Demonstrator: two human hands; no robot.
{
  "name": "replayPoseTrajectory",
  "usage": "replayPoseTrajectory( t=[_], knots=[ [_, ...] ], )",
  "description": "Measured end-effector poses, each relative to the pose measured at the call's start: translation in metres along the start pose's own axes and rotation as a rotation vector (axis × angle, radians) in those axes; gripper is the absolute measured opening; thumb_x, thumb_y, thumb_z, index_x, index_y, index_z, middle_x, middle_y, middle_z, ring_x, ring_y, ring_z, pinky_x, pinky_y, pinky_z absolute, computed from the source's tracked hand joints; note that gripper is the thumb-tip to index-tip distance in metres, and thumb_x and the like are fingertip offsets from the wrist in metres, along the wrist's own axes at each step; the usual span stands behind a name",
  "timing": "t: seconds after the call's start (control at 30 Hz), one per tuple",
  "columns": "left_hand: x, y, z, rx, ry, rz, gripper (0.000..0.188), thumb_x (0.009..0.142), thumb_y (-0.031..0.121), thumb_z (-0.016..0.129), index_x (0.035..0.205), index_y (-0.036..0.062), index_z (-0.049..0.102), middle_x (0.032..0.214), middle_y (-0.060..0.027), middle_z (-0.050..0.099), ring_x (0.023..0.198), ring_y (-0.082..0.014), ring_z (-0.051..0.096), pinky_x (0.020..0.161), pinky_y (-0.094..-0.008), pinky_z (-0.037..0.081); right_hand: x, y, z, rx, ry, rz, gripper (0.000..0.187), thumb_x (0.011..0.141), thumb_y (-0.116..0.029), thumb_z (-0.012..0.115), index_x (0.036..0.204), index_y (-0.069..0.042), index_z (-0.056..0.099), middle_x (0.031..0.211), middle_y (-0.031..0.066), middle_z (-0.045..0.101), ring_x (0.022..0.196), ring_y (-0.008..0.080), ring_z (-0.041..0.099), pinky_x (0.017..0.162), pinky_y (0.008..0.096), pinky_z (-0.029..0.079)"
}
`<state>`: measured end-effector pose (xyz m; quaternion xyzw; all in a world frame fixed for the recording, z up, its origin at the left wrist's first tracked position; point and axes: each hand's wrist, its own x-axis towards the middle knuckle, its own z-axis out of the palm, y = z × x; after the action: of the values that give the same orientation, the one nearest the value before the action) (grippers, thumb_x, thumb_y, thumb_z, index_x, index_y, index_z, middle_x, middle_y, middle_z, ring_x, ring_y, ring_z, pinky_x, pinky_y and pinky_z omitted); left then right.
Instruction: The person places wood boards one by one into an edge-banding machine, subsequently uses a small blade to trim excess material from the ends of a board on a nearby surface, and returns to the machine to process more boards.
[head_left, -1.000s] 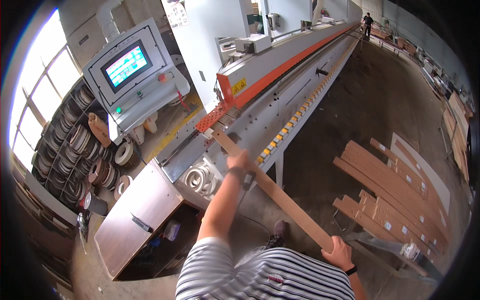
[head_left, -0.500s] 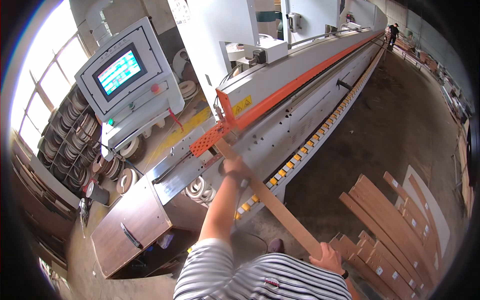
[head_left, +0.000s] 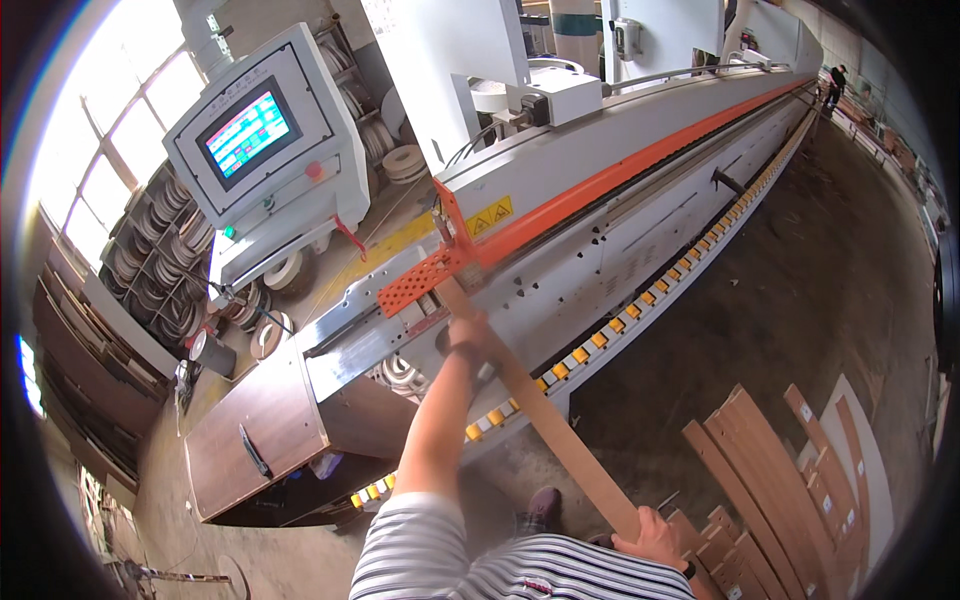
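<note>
A long narrow wooden strip [head_left: 545, 420] runs from the lower right up to the infeed end of a long white and orange machine [head_left: 640, 210]. My left hand [head_left: 468, 335] grips the strip near its far end, right beside the orange perforated guard [head_left: 420, 280]. My right hand [head_left: 655, 535] holds the near end by my striped shirt. The strip's tip lies at the machine's entry, under the guard.
A control panel with a lit screen [head_left: 250, 135] stands left of the machine. Rolls of edge banding fill a rack [head_left: 160, 260] by the window. A brown cabinet [head_left: 260, 435] sits below the infeed. Stacked wooden strips [head_left: 770, 480] lie on the floor, right. A person [head_left: 832, 85] stands far off.
The view has moved closer to the machine. The strip's tip has come up to the orange guard, with both hands still on it.
</note>
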<state>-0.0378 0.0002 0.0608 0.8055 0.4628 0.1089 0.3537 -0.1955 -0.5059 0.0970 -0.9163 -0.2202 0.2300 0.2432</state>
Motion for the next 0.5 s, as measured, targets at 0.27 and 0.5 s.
replayPoseTrajectory(
  t=[0.27,0.5],
  knots=[
    [0.012,0.006,0.023,-0.025,0.064,0.182,0.071,0.086,0.058,0.056,0.107,-0.0086,0.064,0.111,-0.0354,0.062,0.107,-0.0452,0.06,0.091,-0.0478,0.049,0.022,0.017,-0.019,-0.024,0.042,-0.035,0.055,0.071,-0.043,0.076,0.102,-0.003,0.053,0.097,0.0202,0.065,0.086,0.0407,0.065,0.073,0.051,0.051],
    [0.094,0.015,0.128,0.516,0.065,0.458,0.057,0.09,0.047,0.052,0.117,-0.0018,0.061,0.114,-0.0269,0.064,0.104,-0.0383,0.064,0.086,-0.05,0.051,0.036,0.042,-0.061,0.007,0.153,-0.004,0.052,0.067,-0.041,0.077,0.098,-0.004,0.057,0.092,0.0212,0.066,0.087,0.042,0.064,0.074,0.0511,0.052]
  ],
)
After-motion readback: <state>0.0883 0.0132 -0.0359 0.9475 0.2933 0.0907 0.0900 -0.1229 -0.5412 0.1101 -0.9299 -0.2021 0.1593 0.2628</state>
